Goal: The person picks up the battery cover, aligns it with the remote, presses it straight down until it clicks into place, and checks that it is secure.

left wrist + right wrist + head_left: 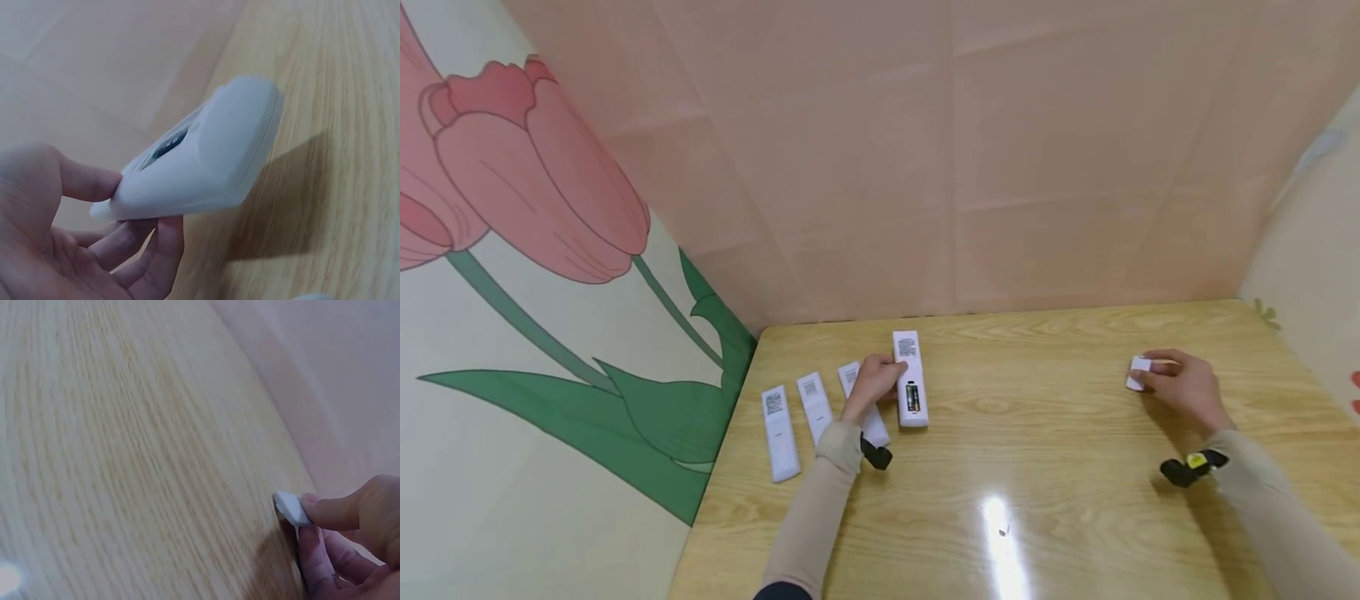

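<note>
My left hand (pixel 876 385) grips a white remote control (pixel 912 349) by its side, thumb on top and fingers beneath. Its back faces up, and batteries (pixel 913 397) show in the uncovered compartment. In the left wrist view, the remote (pixel 240 137) is tilted above the table and casts a shadow. Far to the right, my right hand (pixel 1187 385) pinches a small white battery cover (pixel 1138 373) between thumb and fingers. The right wrist view shows that cover (pixel 292 509) held close over the wood.
Left of my left hand lie more white remotes, back side up: one at the far left (pixel 781 442), one beside it (pixel 816 408), and one (pixel 874 428) partly hidden under my wrist. A pink-covered wall (pixel 955 167) rises behind the wooden table (pixel 1030 383).
</note>
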Demonstrator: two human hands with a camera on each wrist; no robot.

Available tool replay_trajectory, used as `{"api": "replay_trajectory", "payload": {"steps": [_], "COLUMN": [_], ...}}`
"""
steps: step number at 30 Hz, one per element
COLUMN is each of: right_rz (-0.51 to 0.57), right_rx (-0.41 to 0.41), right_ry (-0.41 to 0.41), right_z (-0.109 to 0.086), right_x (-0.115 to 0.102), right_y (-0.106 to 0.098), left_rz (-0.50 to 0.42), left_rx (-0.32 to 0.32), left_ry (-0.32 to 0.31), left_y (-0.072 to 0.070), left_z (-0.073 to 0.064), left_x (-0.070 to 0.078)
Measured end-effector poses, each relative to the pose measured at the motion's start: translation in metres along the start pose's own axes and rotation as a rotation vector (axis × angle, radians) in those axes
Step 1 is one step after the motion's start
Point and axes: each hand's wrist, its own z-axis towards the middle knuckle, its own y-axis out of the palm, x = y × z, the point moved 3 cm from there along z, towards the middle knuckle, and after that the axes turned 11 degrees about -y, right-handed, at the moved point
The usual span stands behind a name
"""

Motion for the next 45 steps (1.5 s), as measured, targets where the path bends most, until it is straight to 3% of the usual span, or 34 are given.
{"api": "replay_trajectory", "payload": {"steps": [7, 14, 27, 35, 45], "right_rz": [0.085, 0.302, 0.289, 0.335, 0.363], "right_rx": [-0.005, -0.011, -0.047, -0.050, -0.036], "right_ry": [0.030, 0.029, -0.017, -0.021, -0.092], "right_z": [-0.001, -0.002, -0.005, -0.009, -0.017], "right_x": [-0.009, -0.024, -0.068, -0.091, -0.131], "right_y": [0.000, 0.004, 0.010, 0.017, 0.022], "left_rz": [-0.063, -0.085, -0.063, -0.095, -0.133], "left_rx": [0.002, -0.016, -0.026, -0.016, -0.002], "left_ry": [0.018, 0.031, 0.050, 0.076, 0.079], "left_y": [0.002, 0.004, 0.011, 0.016, 0.023], "left_z": [-0.001, -0.006, -0.015, -0.019, -0.023], "left_x": [-0.001, 0.000, 0.004, 0.007, 0.008]}}
